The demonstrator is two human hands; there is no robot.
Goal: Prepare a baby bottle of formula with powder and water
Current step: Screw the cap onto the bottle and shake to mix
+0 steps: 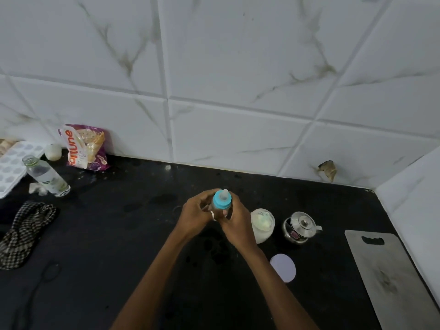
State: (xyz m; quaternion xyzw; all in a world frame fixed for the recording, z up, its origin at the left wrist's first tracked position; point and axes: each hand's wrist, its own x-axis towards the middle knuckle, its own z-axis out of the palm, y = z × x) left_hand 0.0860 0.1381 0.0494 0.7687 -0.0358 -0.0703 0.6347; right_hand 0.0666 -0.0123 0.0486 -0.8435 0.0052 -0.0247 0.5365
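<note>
A baby bottle (222, 200) with a blue collar and a clear teat stands upright at the middle of the black counter. My left hand (198, 214) curls round its left side and my right hand (235, 222) wraps its right side, so the bottle's body is mostly hidden. Just right of my hands is an open jar of white powder (262, 225). Its round pale lid (283, 267) lies flat on the counter nearer to me. A clear water bottle (46, 176) without a cap stands at the far left.
A small steel pot with a lid (300, 226) is right of the powder jar. A grey cutting board (390, 279) lies at the right edge. A checked cloth (22, 232), a purple food packet (85, 148) and a white ice tray (12, 166) are at the left.
</note>
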